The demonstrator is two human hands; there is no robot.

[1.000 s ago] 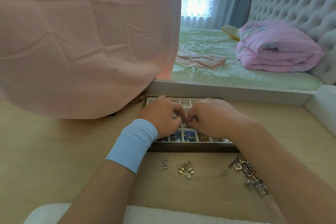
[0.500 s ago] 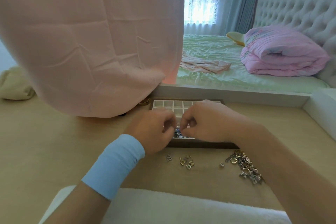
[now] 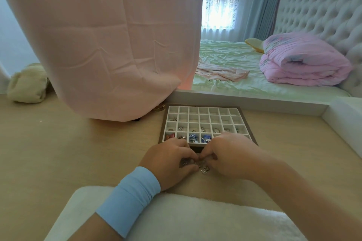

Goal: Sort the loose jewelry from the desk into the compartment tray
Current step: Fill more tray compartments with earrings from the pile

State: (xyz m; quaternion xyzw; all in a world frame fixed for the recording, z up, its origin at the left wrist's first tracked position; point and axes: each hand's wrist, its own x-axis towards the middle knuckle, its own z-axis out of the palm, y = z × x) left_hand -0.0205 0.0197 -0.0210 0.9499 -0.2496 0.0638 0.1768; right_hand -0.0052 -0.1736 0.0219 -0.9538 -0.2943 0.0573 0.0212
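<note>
Light wooden desk, compartment tray lying on it just beyond the fingertips, small loose jewelry pieces directly under and between the fingers, draped pink cloth reaching the surface farther out to their left, white fluffy pad at the near edge behind the wrists.

We see daylight through a lace-curtained window, grey-blue drapes, a tufted headboard, a green-sheeted bed and a folded pink quilt.
</note>
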